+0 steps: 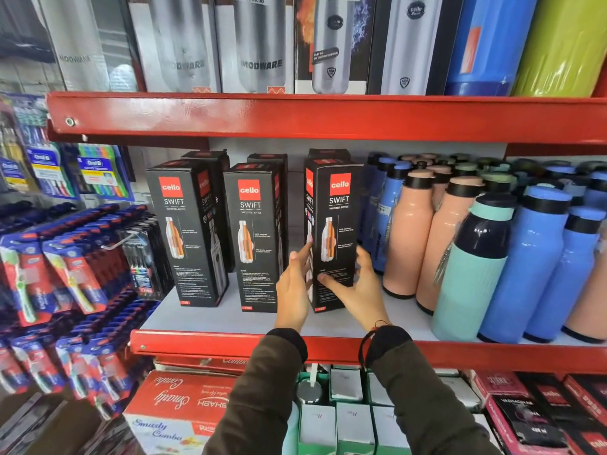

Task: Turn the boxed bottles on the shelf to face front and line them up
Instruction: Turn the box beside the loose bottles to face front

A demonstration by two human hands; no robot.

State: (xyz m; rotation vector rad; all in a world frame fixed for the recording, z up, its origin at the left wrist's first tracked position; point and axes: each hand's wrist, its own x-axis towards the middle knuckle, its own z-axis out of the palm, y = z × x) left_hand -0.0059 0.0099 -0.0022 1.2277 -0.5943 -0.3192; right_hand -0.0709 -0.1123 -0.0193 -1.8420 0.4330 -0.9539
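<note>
Both hands are working on the rightmost boxed bottle, which is standing upright on the middle shelf, at about 1 o'clock from the centre of the view. The left hand is pressing its flat, extended fingers against the box's left side panel, while the right hand is wrapping loosely round the lower right edge, thumb lying across the front face. Neither hand is clenched; together they are cradling the box between them rather than gripping it hard.

The box is sitting slightly rotated, its left side panel showing beside the front face, so it looks as though it is being twisted square. Doing this well probably means keeping the base flat on the shelf and pivoting it rather than lifting, since the box is tall and narrow and could tip toward the pink bottles just beside it at 3 o'clock.

The middle box and the left box, at 9 o'clock from the hands, are showing their fronts, both angled a little. Matching the front edge of the held box to theirs, with an even gap, would line the row up.
</note>
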